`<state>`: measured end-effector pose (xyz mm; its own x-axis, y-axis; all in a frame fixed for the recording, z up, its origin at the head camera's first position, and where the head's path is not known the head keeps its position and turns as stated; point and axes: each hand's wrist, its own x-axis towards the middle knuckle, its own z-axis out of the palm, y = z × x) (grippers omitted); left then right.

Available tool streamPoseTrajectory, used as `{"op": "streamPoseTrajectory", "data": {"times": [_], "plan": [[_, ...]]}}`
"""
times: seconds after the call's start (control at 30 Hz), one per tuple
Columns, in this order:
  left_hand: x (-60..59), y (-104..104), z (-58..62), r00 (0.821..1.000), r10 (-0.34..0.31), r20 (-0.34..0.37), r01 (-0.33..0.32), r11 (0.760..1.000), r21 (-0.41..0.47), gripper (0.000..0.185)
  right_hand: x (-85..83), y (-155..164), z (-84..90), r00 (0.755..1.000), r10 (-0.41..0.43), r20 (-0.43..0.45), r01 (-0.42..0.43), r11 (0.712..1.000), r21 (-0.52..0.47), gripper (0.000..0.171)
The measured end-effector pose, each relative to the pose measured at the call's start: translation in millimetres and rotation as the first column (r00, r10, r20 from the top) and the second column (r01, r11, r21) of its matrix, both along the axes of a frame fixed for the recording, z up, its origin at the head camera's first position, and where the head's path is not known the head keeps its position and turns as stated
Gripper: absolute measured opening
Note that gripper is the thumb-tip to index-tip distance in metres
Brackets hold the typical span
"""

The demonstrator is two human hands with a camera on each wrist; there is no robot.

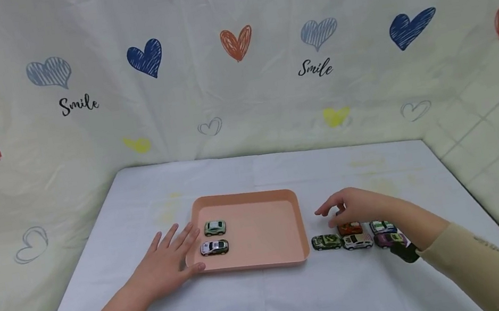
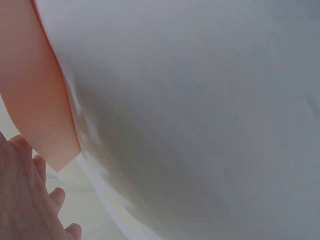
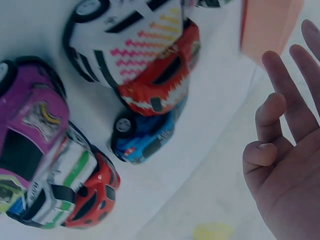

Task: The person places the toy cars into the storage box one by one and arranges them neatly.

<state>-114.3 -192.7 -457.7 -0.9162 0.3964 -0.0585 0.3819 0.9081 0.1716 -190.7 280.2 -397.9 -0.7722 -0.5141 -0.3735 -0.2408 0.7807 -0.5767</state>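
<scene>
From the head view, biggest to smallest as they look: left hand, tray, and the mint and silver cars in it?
1. Tray
2. Left hand
3. Silver car and mint car: too alike to rank, though the silver one looks slightly longer.

Note the smooth, softly sheened, plastic-looking tray (image 1: 265,228), the glossy, smooth-bodied toy cars (image 1: 357,241), the matt, finely woven and lightly creased bench cloth (image 1: 271,302), the matt fabric sleeves (image 1: 484,265), and the faintly shiny, wrinkled, plastic-like backdrop sheet (image 1: 260,100).

Pink tray (image 1: 260,229), purple car (image 3: 37,115), wht car (image 3: 127,40) w/ pink & yel arrow print, blue car (image 3: 145,136)
</scene>
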Motion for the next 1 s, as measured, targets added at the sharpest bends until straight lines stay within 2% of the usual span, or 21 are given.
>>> {"op": "streamPoseTrajectory", "data": {"times": [0.33, 0.47, 0.6, 0.83, 1.0], "plan": [[-3.1, -2.1, -7.0, 1.000, -0.009, -0.013, 0.010, 0.999, 0.034, 0.086, 10.0, -3.0, -23.6, 0.997, 0.075, 0.027, -0.076, 0.996, 0.050, 0.032], [-3.2, -3.6, -7.3, 1.000, -0.008, -0.007, 0.008, 0.999, 0.034, 0.087, 12.8, -6.5, -27.2, 0.993, 0.117, 0.005, -0.117, 0.990, 0.075, 0.033], [-2.2, -2.3, -2.6, 1.000, 0.001, -0.002, -0.001, 1.000, 0.019, 0.085, 15.4, -9.3, -25.8, 0.989, 0.147, -0.028, -0.144, 0.985, 0.094, 0.034], [-0.3, -0.9, 0.2, 1.000, 0.006, 0.002, -0.006, 1.000, 0.001, 0.085, 15.9, -12.3, -28.1, 0.984, 0.169, -0.051, -0.163, 0.981, 0.107, 0.034], [-0.9, -1.2, -2.6, 1.000, -0.006, -0.016, 0.006, 1.000, 0.027, 0.085, 13.3, -7.9, -29.2, 0.992, 0.125, -0.013, -0.123, 0.989, 0.083, 0.032]]}}
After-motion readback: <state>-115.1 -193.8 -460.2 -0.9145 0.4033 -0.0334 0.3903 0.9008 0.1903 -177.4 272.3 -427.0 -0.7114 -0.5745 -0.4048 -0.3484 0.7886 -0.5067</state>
